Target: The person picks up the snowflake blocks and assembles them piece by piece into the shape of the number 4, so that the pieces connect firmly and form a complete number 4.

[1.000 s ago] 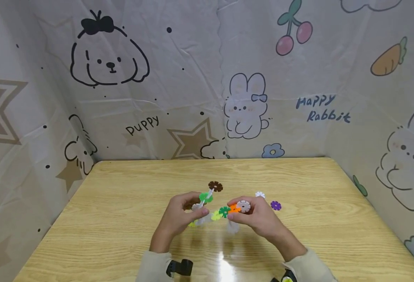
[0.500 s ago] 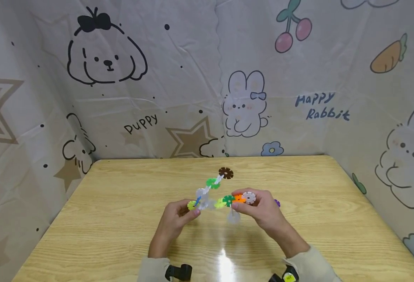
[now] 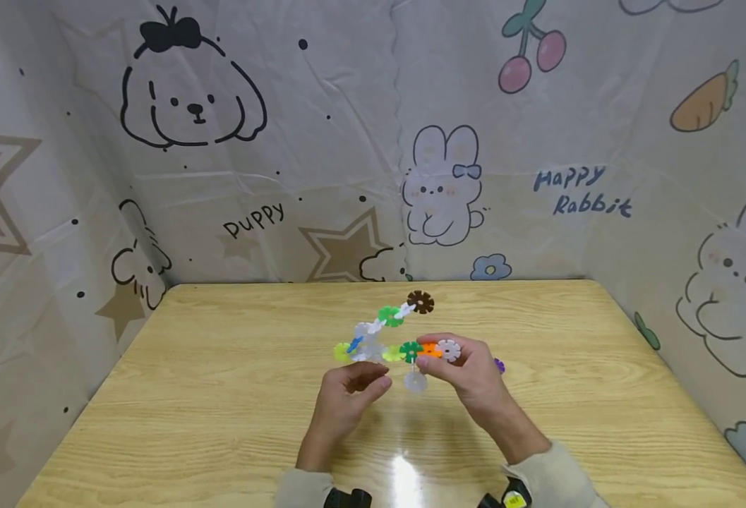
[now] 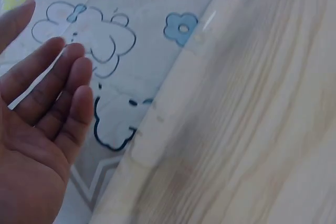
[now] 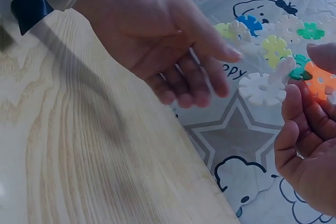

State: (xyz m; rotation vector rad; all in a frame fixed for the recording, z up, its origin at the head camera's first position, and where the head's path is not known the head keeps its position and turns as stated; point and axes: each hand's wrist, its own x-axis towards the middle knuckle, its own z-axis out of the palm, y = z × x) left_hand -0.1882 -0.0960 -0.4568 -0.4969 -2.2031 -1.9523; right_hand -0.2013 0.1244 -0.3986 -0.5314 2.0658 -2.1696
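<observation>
A chain of interlocking snowflake discs (image 3: 392, 353) hangs above the table, joined from yellow, blue, clear, green, orange and white pieces. Between thumb and fingers, my right hand (image 3: 468, 367) pinches it at the orange disc (image 5: 319, 81). One branch slants up to a brown disc (image 3: 420, 302), and a clear disc (image 3: 415, 382) dangles below the dark green one. My left hand (image 3: 347, 406) is just below the chain's left part. Seen from the right wrist, this left hand holds nothing, its fingers loosely extended and apart from the discs.
A purple disc (image 3: 500, 365) lies on the wooden table (image 3: 220, 395), partly hidden behind my right hand. A patterned cloth (image 3: 322, 141) with cartoon drawings encloses the table at the back and sides.
My left hand has let go of the chain and shifted right and below it. The right hand has raised the chain slightly, and its brown end has swung up and right.
</observation>
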